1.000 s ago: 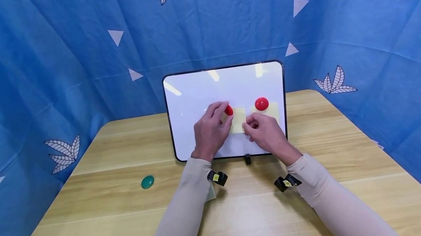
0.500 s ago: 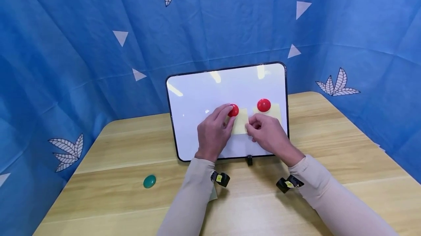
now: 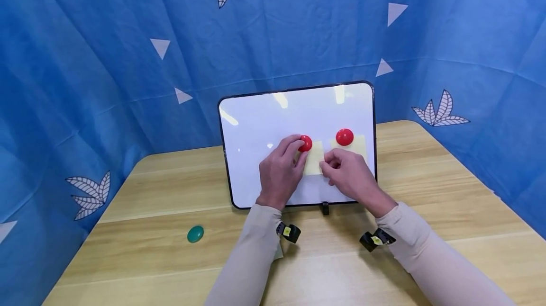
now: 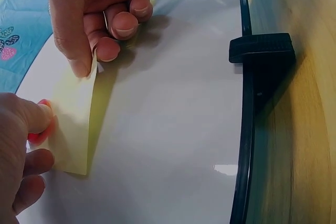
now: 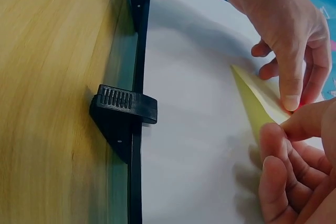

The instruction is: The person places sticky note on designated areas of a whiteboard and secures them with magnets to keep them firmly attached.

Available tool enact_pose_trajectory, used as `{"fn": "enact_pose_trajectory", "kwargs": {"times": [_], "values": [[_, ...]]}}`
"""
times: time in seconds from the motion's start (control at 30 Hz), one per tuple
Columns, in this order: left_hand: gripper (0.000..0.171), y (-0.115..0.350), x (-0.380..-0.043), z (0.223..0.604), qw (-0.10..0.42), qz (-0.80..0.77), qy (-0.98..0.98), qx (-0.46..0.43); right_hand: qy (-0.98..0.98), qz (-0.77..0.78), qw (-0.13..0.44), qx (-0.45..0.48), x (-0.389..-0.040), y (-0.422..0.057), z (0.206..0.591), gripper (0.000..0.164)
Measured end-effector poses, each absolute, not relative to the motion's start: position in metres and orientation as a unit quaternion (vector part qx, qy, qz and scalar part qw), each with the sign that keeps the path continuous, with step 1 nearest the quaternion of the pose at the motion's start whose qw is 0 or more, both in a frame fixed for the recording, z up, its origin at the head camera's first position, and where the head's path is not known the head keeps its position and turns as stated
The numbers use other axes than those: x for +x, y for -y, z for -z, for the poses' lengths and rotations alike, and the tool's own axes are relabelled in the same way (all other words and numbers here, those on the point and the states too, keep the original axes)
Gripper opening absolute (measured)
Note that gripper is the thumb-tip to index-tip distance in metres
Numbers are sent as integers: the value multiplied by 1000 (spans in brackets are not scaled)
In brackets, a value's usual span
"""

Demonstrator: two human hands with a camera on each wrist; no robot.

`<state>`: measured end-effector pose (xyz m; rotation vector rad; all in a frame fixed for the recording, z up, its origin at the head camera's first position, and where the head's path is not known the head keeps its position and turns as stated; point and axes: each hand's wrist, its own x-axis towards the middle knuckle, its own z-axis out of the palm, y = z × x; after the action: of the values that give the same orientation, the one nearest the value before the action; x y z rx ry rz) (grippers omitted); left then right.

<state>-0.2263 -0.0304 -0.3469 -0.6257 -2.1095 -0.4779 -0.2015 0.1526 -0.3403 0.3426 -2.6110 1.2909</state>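
Observation:
A white whiteboard (image 3: 256, 121) with a black frame stands on the table. My left hand (image 3: 279, 173) pinches a round red magnet (image 3: 305, 143) at the top of a yellow sticky note (image 3: 314, 161) on the board. Thumb and fingers of my right hand (image 3: 351, 173) pinch that note's lower right edge. In the left wrist view the sticky note (image 4: 73, 124) bends away from the board along its lower side. To the right, a second red magnet (image 3: 344, 137) lies over another yellow note (image 3: 360, 144), partly hidden by my right hand.
A green round magnet (image 3: 195, 234) lies on the wooden table (image 3: 162, 258) to the left. The corner of a pale paper (image 3: 278, 252) shows beside my left forearm. Black feet (image 5: 126, 103) grip the board's lower edge. A blue patterned curtain (image 3: 298, 22) hangs behind.
The head view has shifted slightly, moving the scene rightward. More of the red magnet shows past my left fingers than a second ago. Both hands remain at the same note.

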Motion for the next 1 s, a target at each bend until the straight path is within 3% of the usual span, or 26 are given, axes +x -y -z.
{"fn": "enact_pose_trajectory", "kwargs": {"times": [0.4,0.6,1.0], "values": [[39,31,-225,349,430,186,847,-253,884,-443,95,116,-200,-153,342,9],[30,34,-226,345,438,208,837,-253,892,-427,95,109,-201,-153,341,9],[22,41,-225,343,438,245,827,-254,903,-401,123,95,-197,-153,337,27]]}}
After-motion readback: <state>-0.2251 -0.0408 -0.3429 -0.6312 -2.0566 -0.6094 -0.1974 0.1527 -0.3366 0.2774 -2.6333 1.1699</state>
